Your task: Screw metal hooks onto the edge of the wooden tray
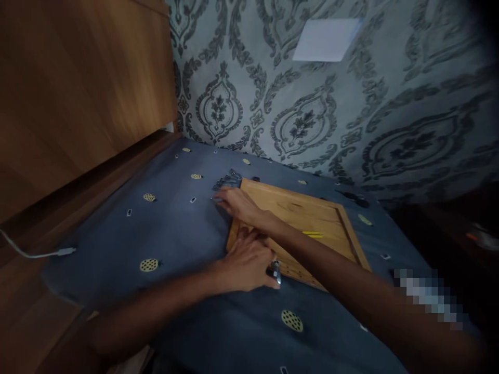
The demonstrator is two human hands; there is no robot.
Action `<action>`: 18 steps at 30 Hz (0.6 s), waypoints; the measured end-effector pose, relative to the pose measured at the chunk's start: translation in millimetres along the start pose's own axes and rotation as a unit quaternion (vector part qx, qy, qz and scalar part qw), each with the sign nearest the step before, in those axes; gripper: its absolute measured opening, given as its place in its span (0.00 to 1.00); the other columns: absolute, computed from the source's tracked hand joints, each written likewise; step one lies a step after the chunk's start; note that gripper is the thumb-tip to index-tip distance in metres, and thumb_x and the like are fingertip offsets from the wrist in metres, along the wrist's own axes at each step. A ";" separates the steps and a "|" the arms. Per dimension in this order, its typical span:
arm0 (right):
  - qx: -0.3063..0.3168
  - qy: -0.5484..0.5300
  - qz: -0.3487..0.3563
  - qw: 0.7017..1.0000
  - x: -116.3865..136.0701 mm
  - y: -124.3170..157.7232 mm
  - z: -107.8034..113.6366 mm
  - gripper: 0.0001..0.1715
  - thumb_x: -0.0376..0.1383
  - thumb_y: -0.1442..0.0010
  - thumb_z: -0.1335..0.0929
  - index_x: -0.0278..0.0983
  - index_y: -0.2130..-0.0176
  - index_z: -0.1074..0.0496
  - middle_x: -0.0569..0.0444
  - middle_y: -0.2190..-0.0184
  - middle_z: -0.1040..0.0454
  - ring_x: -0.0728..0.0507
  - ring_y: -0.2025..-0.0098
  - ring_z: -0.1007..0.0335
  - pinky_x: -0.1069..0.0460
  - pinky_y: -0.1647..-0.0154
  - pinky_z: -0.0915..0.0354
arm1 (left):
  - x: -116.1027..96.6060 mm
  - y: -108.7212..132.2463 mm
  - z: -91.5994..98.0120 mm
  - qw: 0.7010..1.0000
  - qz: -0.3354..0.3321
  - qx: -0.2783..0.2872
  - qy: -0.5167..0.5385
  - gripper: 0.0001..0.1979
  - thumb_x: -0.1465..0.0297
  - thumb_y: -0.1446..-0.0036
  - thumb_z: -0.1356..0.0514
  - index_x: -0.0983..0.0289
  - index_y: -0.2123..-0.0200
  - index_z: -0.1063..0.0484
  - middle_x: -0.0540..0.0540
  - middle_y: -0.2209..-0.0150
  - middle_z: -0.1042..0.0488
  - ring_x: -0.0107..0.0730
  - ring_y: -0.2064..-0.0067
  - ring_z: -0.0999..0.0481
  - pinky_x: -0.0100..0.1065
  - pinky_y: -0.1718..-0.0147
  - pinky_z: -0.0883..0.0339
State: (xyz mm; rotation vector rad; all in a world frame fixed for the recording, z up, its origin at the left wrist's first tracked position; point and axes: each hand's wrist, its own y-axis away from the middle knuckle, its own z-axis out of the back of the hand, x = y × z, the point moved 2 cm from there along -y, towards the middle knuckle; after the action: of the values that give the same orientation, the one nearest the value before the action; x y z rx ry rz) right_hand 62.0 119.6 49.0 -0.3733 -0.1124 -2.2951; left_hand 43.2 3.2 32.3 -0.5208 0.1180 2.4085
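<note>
A shallow wooden tray [290,193] with a raised rim lies on the dark blue cloth. My left hand [249,259] is over its near left corner, closed around a small shiny metal piece [276,272] with a dark part, at the tray's front edge. Crossing above it, my right hand [237,203] reaches past the tray's left side. Its fingers are pinched together, and a tiny bright tip shows at them, too small to make out. Just beyond these fingers lies a small pile of dark metal screws [228,179]. Two thin yellow strips [313,235] rest inside the tray.
Patterned wallpaper [304,124] rises behind the cloth [175,228]. A wooden cabinet [86,78] stands at the left. A white cable plug [65,251] lies at the cloth's left edge. Black scissor-like handles [356,198] are at the far right, beyond the tray.
</note>
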 end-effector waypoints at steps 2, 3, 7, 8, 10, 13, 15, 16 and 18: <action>0.031 0.052 0.005 0.998 0.1 -17.8 -8.3 0.12 0.30 0.34 0.34 0.33 0.52 0.25 0.43 0.50 0.24 0.39 0.49 0.26 0.45 0.48 0.32 | 0.0 -0.3 0.1 1.000 -0.002 0.005 0.005 0.20 0.53 0.48 0.30 0.64 0.63 0.21 0.61 0.52 0.25 0.53 0.41 0.34 0.52 0.42 0.40; 0.044 0.074 0.008 0.996 -0.9 -24.2 -12.6 0.13 0.33 0.33 0.34 0.33 0.50 0.26 0.44 0.49 0.25 0.39 0.49 0.27 0.43 0.48 0.31 | 0.3 -0.3 -0.3 1.000 -0.005 0.005 0.009 0.20 0.53 0.48 0.31 0.64 0.62 0.22 0.61 0.51 0.25 0.54 0.40 0.35 0.52 0.42 0.40; 0.086 0.131 0.022 0.987 -6.4 -39.0 -28.4 0.22 0.42 0.34 0.31 0.36 0.44 0.31 0.46 0.46 0.28 0.40 0.49 0.27 0.40 0.50 0.28 | 2.6 0.1 -4.7 1.000 -0.015 -0.001 0.015 0.22 0.54 0.46 0.32 0.65 0.57 0.23 0.63 0.46 0.27 0.55 0.37 0.38 0.55 0.41 0.43; 0.092 0.138 0.024 0.986 -7.8 -40.9 -31.1 0.22 0.42 0.34 0.32 0.36 0.44 0.31 0.46 0.46 0.28 0.40 0.49 0.27 0.41 0.50 0.28 | 3.2 0.0 -6.1 1.000 -0.015 -0.003 0.015 0.23 0.54 0.46 0.32 0.65 0.56 0.23 0.63 0.45 0.27 0.55 0.36 0.39 0.55 0.40 0.44; 0.098 0.143 0.025 0.984 -10.1 -43.7 -34.5 0.21 0.42 0.34 0.31 0.36 0.44 0.31 0.46 0.46 0.28 0.40 0.49 0.27 0.41 0.50 0.28 | 4.4 -0.3 -8.7 1.000 -0.013 -0.006 0.017 0.24 0.54 0.46 0.32 0.66 0.54 0.24 0.64 0.45 0.27 0.56 0.36 0.40 0.56 0.39 0.45; 0.099 0.131 0.022 0.986 -11.0 -44.7 -34.9 0.21 0.42 0.34 0.31 0.36 0.44 0.31 0.46 0.45 0.28 0.40 0.49 0.27 0.41 0.50 0.28 | 5.5 -0.6 -10.8 1.000 -0.015 -0.007 0.020 0.24 0.53 0.46 0.32 0.67 0.56 0.23 0.63 0.46 0.27 0.55 0.36 0.39 0.57 0.38 0.47; 0.093 0.111 0.016 0.989 -9.2 -42.6 -32.3 0.22 0.42 0.34 0.31 0.36 0.44 0.31 0.46 0.45 0.28 0.40 0.49 0.27 0.41 0.50 0.28 | 5.6 -0.7 -10.7 1.000 -0.017 -0.012 0.020 0.24 0.53 0.47 0.32 0.66 0.57 0.23 0.63 0.46 0.27 0.55 0.37 0.39 0.57 0.38 0.46; 0.087 0.097 0.012 0.991 -7.7 -40.5 -29.9 0.22 0.42 0.34 0.31 0.36 0.44 0.31 0.45 0.45 0.28 0.40 0.49 0.27 0.41 0.50 0.28 | 5.5 -0.6 -10.2 1.000 -0.016 -0.014 0.019 0.23 0.53 0.47 0.32 0.66 0.57 0.23 0.63 0.46 0.27 0.54 0.37 0.38 0.56 0.39 0.45; 0.069 0.061 0.004 0.996 -4.4 -33.4 -22.7 0.21 0.42 0.34 0.32 0.36 0.45 0.30 0.46 0.46 0.28 0.40 0.50 0.27 0.41 0.51 0.28 | 5.1 -0.4 -8.4 1.000 -0.013 -0.018 0.019 0.23 0.53 0.49 0.30 0.65 0.58 0.22 0.64 0.47 0.27 0.54 0.39 0.36 0.54 0.41 0.42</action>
State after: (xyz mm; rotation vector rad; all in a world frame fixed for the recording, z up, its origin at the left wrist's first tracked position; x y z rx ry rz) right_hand 35.1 141.0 27.3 -0.1621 -0.2057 -2.2800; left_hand 42.8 4.7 22.6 -0.5808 0.0835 2.3802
